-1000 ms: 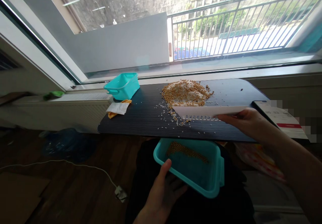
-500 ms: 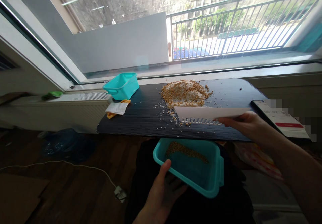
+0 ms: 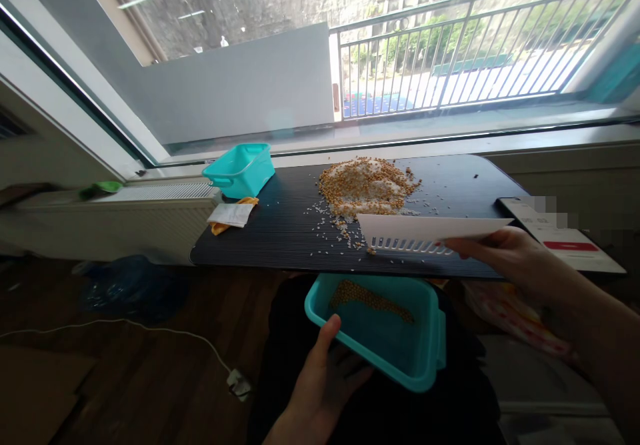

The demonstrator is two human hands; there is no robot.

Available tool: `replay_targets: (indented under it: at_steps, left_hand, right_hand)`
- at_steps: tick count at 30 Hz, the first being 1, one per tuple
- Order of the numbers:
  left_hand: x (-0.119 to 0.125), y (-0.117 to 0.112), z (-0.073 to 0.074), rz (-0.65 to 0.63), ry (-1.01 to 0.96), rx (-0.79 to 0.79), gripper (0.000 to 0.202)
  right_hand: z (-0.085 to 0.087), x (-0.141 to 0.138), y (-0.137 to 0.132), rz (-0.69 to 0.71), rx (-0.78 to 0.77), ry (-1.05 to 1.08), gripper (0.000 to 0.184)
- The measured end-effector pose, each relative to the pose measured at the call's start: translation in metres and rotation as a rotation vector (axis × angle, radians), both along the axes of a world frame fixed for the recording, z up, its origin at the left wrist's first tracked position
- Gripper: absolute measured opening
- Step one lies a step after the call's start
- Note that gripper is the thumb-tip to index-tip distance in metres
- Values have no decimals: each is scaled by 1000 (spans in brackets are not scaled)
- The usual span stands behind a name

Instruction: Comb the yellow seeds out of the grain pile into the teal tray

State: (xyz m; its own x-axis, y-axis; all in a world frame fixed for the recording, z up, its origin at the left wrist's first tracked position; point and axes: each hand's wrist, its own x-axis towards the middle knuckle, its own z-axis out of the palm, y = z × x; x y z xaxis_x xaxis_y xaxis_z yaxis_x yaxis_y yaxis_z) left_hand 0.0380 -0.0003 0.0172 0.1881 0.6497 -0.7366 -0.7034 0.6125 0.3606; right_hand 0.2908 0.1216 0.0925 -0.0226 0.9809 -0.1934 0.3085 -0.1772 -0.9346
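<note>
My right hand is closed on the right end of a flat white slotted scraper. Its toothed lower edge stands on the dark table, just in front of a mound of yellow beans mixed with white rice. A few beans lie by the scraper's left corner. Below the table edge, my left hand grips the near left rim of a teal plastic basin, thumb on the rim and fingers underneath. Inside the basin a streak of yellow beans lies along the far side.
A second teal basin stands at the table's back left. In front of it lie a folded white paper and something orange. A phone or tablet rests at the right. Behind is a window; a white cable crosses the floor.
My right hand has moved the scraper slightly right and toward me, away from the mound. My left hand and the basin have stayed nearly still.
</note>
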Motion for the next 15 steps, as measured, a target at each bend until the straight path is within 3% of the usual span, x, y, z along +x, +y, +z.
replay_targets:
  at_steps: [4,11,15]
  left_hand:
    - [0,0,2,-6,8,1,57]
    - [0,1,-2,-9,16,-3,58]
    - [-1,2,-4,-9,14,-20,57]
  right_hand:
    - [5,2,-4,-19,11,-52,34]
    - [19,-21,-7,18,52,-43,41]
    - [19,-16,-9,51,49,-63,39]
